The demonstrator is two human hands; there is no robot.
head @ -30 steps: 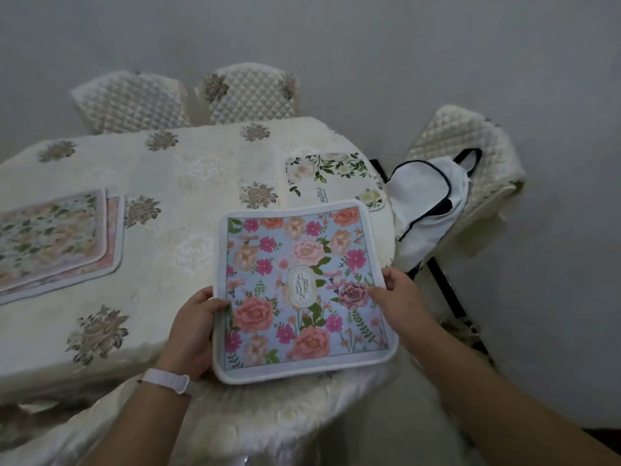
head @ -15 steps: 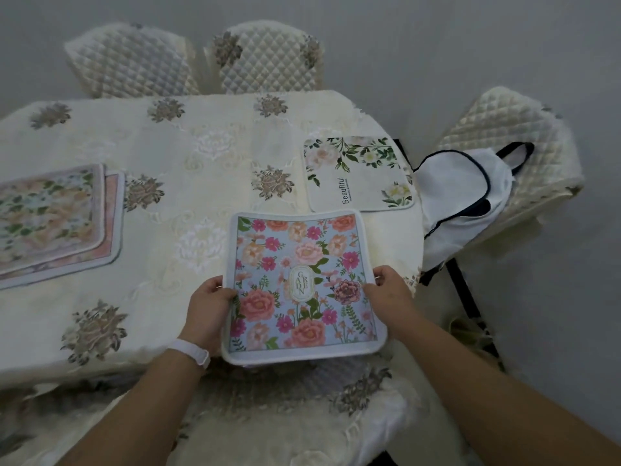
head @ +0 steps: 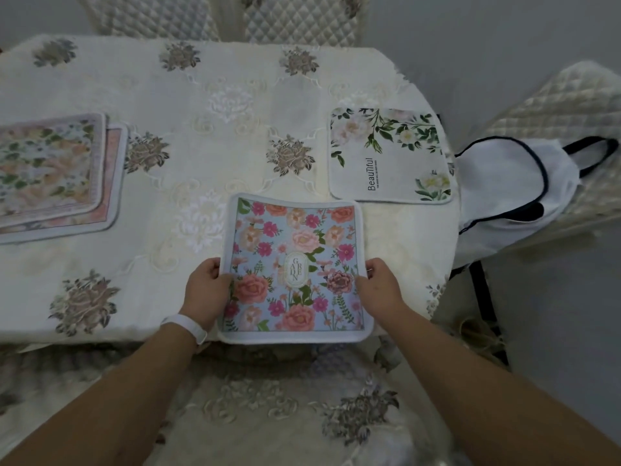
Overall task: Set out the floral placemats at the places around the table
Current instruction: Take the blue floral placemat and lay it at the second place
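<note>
A blue placemat with pink and peach flowers lies at the table's near edge, its front rim hanging slightly over. My left hand grips its left side and my right hand grips its right side. A white placemat with green leaves lies flat at the table's right end. At the left edge of the table sits a stack of floral placemats, partly cut off by the frame.
The table wears a cream cloth with embroidered flowers. Quilted chairs stand at the far side, another chair at the right holds a white bag with dark trim. A covered seat is below my arms.
The view has tilted down and come closer. The blue placemat has moved forward and down from above the near edge onto the table, both hands still gripping it.
</note>
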